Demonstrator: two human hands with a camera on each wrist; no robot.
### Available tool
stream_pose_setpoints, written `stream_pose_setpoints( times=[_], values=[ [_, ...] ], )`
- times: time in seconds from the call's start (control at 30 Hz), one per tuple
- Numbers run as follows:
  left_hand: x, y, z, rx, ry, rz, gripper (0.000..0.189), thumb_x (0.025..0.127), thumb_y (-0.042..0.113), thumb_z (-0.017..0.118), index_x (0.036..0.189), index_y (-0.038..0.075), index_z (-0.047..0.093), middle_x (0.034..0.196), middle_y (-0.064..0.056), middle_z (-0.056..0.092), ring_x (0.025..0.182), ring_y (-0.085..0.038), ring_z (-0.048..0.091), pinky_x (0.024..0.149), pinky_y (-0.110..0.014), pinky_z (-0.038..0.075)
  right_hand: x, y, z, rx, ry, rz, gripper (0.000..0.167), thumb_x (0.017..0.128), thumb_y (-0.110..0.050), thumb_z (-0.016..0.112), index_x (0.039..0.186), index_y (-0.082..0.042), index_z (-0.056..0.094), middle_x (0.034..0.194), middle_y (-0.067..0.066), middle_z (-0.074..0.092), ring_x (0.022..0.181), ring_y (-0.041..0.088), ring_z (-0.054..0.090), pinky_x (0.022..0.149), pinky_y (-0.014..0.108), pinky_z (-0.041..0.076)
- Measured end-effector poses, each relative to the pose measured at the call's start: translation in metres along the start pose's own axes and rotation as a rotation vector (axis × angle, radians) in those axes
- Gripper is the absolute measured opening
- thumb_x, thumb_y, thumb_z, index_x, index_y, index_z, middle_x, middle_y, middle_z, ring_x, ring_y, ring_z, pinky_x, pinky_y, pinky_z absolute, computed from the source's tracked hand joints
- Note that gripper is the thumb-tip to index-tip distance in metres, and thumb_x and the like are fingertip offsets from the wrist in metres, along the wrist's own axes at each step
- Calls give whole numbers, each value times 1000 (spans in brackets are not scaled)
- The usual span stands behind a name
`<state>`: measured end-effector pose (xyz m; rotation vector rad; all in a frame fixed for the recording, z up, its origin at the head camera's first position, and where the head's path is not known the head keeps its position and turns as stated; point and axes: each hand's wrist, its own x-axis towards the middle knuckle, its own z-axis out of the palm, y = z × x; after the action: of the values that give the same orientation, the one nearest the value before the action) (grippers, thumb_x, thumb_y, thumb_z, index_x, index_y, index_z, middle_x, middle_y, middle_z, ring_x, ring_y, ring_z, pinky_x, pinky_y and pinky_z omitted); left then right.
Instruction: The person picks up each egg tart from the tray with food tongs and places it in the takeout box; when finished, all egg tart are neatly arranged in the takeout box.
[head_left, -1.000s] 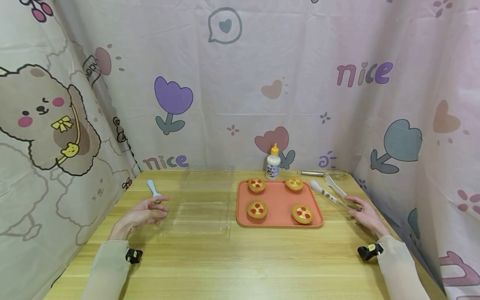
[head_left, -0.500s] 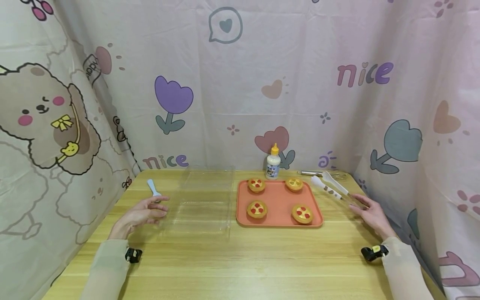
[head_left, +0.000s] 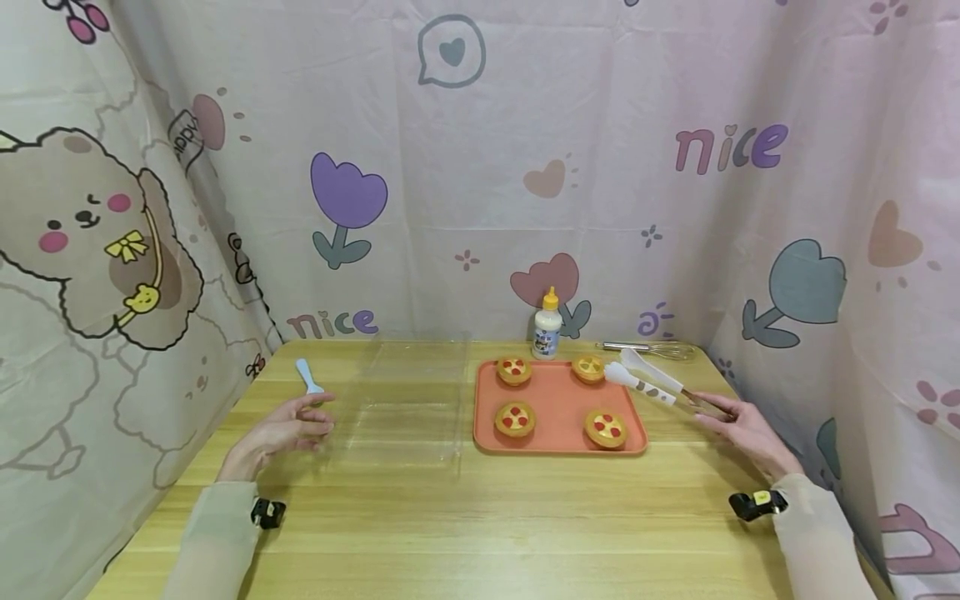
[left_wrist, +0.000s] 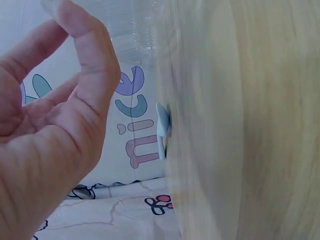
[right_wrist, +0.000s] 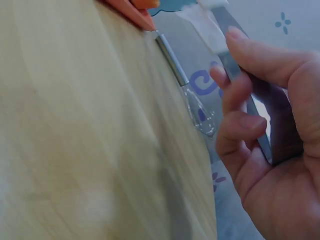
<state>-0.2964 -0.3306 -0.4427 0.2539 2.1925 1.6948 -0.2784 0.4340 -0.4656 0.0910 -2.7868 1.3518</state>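
My right hand (head_left: 746, 429) grips a pair of tongs (head_left: 651, 385) by its metal arms, thumb on one side and fingers curled on the other. The white tips of the tongs spread apart and overlap the right edge of an orange tray (head_left: 555, 408). Several egg tarts (head_left: 606, 427) with red and yellow toppings sit near the tray's corners. My left hand (head_left: 281, 429) hovers with relaxed, slightly bent fingers and holds nothing. It is between a small light blue spatula-like utensil (head_left: 307, 375) and a clear plastic box (head_left: 405, 433).
Behind the tray stands a white squeeze bottle (head_left: 547, 325) with a yellow cap. A whisk (head_left: 648, 349) lies along the table's back right edge. The clear box's raised lid (head_left: 420, 354) leans up at the back. Printed curtains surround the wooden table (head_left: 480, 533).
The tongs have come up from the right side of the table and swung left, their tips now at the tray's edge. My right hand shifted slightly right; the left hand stays put.
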Motion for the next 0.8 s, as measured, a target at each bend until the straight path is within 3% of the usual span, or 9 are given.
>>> stream_pose_setpoints(
  times=[0.07,0.23,0.5,0.8],
  values=[
    [1,-1,0,-3,0,-4,76,96,7,61,154,-2,12,110,-16,57,89,-24,64,77,-38,60,-1,-2,-2,23,-29,-1,64,94,-32,66,145,0,44,78,4,49,60,14,47,50,30,45],
    [1,-2,-1,1,-4,6,76,96,7,61,154,-2,13,109,-16,58,89,-24,64,77,-39,60,-5,-4,-8,57,-94,-1,63,93,-26,69,144,2,45,90,6,46,69,14,46,53,30,46],
    [-2,-3,-1,-12,-6,23,77,96,6,60,154,-3,10,105,-14,59,89,-23,64,79,-43,60,-12,-1,-13,84,-200,-44,57,91,-19,70,139,2,50,88,8,49,67,17,45,52,29,43],
    [-2,-3,0,-51,-3,8,80,96,3,60,155,0,6,105,-11,61,89,-22,65,78,-42,60,-12,0,-15,90,-344,-31,55,92,-15,68,139,3,49,74,-3,45,60,12,45,50,32,40]
  ],
)
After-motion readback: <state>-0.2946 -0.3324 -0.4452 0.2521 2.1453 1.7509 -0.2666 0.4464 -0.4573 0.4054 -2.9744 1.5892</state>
